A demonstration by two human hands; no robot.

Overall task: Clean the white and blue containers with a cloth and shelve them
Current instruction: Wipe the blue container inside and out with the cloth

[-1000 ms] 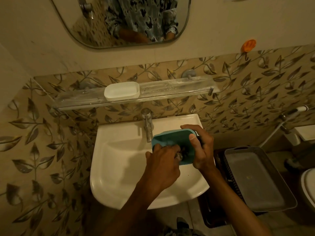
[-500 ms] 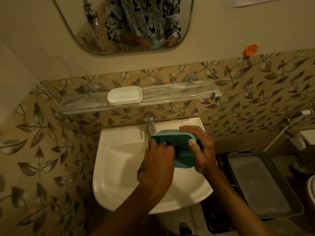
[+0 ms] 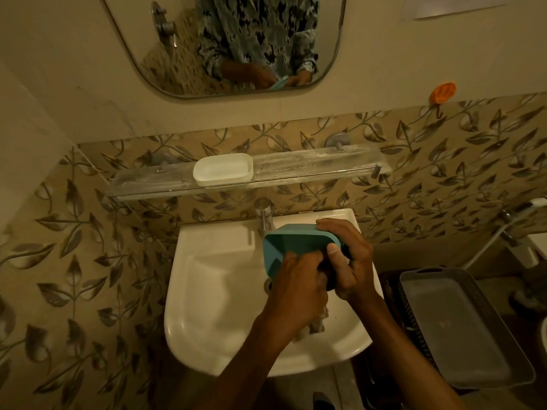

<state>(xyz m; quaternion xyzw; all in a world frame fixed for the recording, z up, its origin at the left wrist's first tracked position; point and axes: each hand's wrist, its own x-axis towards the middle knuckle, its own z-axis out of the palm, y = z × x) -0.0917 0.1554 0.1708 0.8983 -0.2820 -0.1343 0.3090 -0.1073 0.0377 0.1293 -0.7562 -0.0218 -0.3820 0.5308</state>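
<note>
The head view looks down at a white sink (image 3: 213,291) fixed on a wall with leaf-pattern tiles. Over the basin, both hands work on the blue container (image 3: 291,241). It is tilted, with the open side turned to the left and toward the camera. The right hand (image 3: 347,263) holds it by the right end: the fingers go over the top rim and the thumb presses on the near edge, so this hand is closed around the container. The left hand (image 3: 296,287) is pushed into the lower part of the opening, and it grips a cloth (image 3: 315,324). Only a pale piece of the cloth shows, hanging under the left wrist above the basin. The container is just in front of the tap (image 3: 264,214); I cannot tell if they touch.

Higher on the wall there is a glass shelf (image 3: 310,167). The white container (image 3: 223,169) stands on it, left of the middle, with the open side up. It is well apart from the hands.

At the right of the sink, lower, a grey basket (image 3: 461,329) is seen. Above the shelf a mirror (image 3: 225,39) reflects the patterned shirt, both hands and a bit of the blue container. An orange hook (image 3: 442,93) is on the wall at the right.
</note>
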